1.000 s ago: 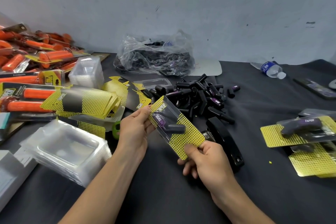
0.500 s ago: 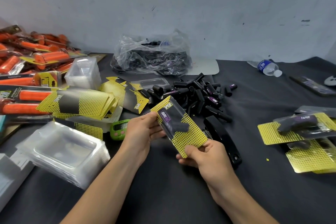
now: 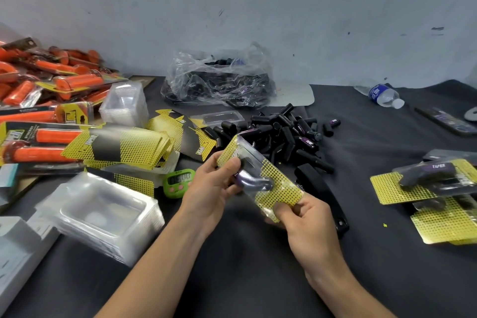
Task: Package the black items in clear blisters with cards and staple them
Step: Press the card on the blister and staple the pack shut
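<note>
Loose black items (image 3: 289,134) are lying heaped mid-table, with clear blisters (image 3: 103,214) and yellow cards (image 3: 121,147) stacked on the left and finished packs (image 3: 426,183) on the right, presumably to keep each within reach. Both hands are holding one pack (image 3: 281,190) tilted above the table. The left hand (image 3: 211,186) is gripping its upper end, thumb pressing the blister over the black item (image 3: 254,181). The right hand (image 3: 307,219) is pinching the lower card edge. Judgement: the layers are being squared for stapling, and the stapler (image 3: 322,193) is lying just beside the right hand. A dark cloth is covering the table (image 3: 232,279). A scuffed pale wall (image 3: 258,8) is standing behind.
</note>
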The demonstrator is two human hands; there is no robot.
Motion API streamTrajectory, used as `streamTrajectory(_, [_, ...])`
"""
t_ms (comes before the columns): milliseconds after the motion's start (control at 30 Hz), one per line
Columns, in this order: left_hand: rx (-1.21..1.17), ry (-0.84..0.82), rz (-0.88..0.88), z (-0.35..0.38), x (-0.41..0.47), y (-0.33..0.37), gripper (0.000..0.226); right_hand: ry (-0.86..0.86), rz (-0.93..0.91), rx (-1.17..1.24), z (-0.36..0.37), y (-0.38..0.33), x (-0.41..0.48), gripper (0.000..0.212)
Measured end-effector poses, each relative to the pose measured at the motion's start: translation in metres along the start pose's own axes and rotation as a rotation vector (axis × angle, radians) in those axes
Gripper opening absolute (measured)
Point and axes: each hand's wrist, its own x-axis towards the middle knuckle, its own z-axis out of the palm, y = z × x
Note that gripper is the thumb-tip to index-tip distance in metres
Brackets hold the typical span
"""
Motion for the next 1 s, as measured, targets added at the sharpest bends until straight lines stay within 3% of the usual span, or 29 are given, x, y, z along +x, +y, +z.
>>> streamTrajectory(133, [0.007,-0.029,0.079,-0.002,-0.001,0.001,0.022,-0.025,-0.03,0.067,0.001,-0.006,-0.004,0.04])
streamTrajectory(300, [0.115,-0.039,0.124,0.003,-0.008,0.004,0.018,0.02,-0.046,-0.001,-0.004,-0.009,-0.014,0.036])
streamTrajectory(400, [0.254,-0.012,0.148,0.012,-0.014,0.012,0.035,0.095,-0.09,-0.017,-0.011,-0.017,-0.021,0.034])
streamTrajectory(533, [0.138,0.064,0.083,0.028,-0.022,0.015,0.041,0.106,-0.132,-0.098,-0.032,-0.026,-0.042,0.031])
streamTrajectory(600, [0.128,0.074,0.004,0.039,-0.03,0.014,0.041,0.13,-0.098,-0.047,-0.05,-0.032,-0.055,0.032])
streamTrajectory(733, [0.252,-0.03,-0.073,0.076,-0.048,0.005,0.018,0.267,0.029,0.087,-0.103,-0.043,-0.072,0.044])
streamTrajectory(933, [0.335,-0.163,-0.11,0.169,-0.058,-0.012,0.022,0.425,0.255,0.294,-0.186,-0.058,-0.091,0.065])
streamTrajectory(1000, [0.311,-0.172,-0.139,0.2,-0.057,-0.02,0.021,0.538,0.257,0.344,-0.207,-0.062,-0.091,0.062])
